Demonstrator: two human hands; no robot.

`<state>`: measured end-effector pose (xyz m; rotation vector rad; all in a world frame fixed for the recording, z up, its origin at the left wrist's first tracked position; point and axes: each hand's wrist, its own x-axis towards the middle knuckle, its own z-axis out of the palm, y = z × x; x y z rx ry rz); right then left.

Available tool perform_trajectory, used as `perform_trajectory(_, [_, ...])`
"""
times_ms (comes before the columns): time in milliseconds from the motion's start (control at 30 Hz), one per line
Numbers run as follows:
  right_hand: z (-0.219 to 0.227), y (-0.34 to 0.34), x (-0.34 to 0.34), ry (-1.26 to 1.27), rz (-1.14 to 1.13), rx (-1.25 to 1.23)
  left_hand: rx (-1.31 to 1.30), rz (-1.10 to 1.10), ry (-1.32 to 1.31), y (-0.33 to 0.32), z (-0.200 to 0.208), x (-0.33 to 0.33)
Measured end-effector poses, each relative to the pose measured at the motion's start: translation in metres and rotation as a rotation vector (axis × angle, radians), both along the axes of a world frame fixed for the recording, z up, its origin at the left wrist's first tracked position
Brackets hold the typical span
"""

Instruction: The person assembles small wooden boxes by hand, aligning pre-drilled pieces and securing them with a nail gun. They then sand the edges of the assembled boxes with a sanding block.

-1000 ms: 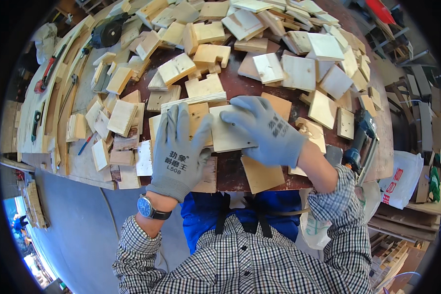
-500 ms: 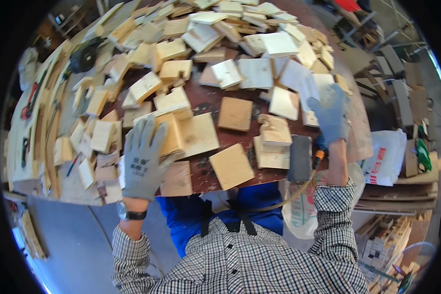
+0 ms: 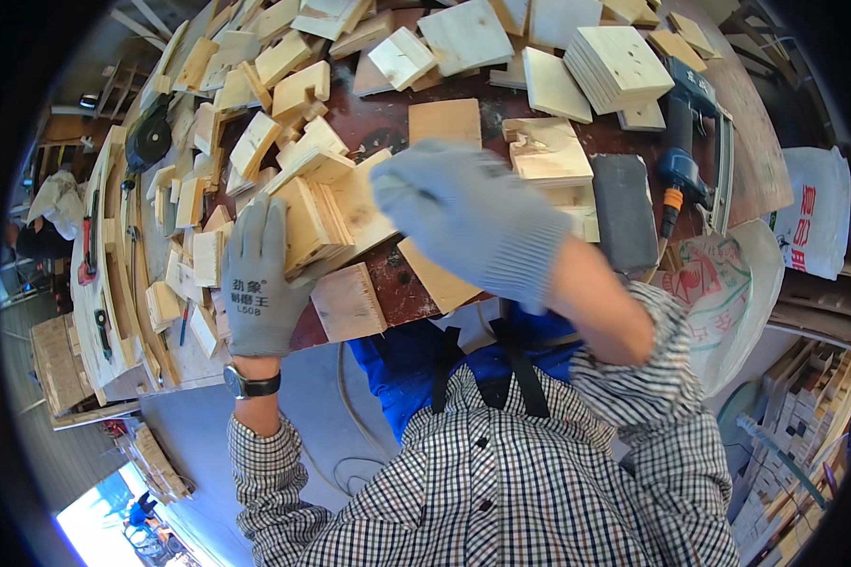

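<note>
In the head view, we see two gloved hands working above a dark red table (image 3: 392,128). The left hand (image 3: 263,283) lies along the left side of a small group of wooden boards (image 3: 317,222), which stand tilted against one another. Its fingers are stretched out straight and a little apart, and they touch the wood; we do not see them folded around any piece. These boards are in front of the person, slightly to the left, near the table edge.

The right hand (image 3: 477,217) is to the right of the boards, above a flat pale board (image 3: 361,206) and partly covering it. Its fingers look bent, but the hand is blurred, and we are not able to say if it is gripping something.

Below the right hand, we find a square board (image 3: 435,277) which it partly hides. Another square piece (image 3: 348,302) lies at the near edge, close to the left hand. Behind the right hand is a light brown board (image 3: 444,123). To the right, we observe a knotty wooden block (image 3: 548,153), then a dark grey block (image 3: 626,213), and beside this a blue-black power tool (image 3: 681,142) with an orange connector (image 3: 672,198). Next to the tool stands a neat stack of square boards (image 3: 619,71).
</note>
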<state>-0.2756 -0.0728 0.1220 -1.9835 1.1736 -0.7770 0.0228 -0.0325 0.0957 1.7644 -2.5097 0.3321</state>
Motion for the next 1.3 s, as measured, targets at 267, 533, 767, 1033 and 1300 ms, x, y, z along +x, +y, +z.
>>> perform_trajectory(267, [-0.043,0.023,0.0,0.386,0.084,-0.295,0.022,-0.033,0.001,-0.002,0.003,0.008])
perform_trajectory(533, [-0.052,0.036,-0.023,0.792,0.197,-0.429,0.038,-0.019,0.071,-0.004,0.005,0.007])
perform_trajectory(767, [-0.03,0.03,0.005,0.536,0.116,-0.23,0.046,-0.017,0.152,-0.008,0.011,0.008])
perform_trajectory(1033, [-0.054,0.03,0.063,0.667,0.13,-0.34,-0.018,-0.062,0.018,-0.002,0.004,0.011])
perform_trajectory(1300, [-0.08,0.042,0.104,0.434,-0.109,-0.455,-0.107,-0.06,0.128,0.006,-0.003,0.005])
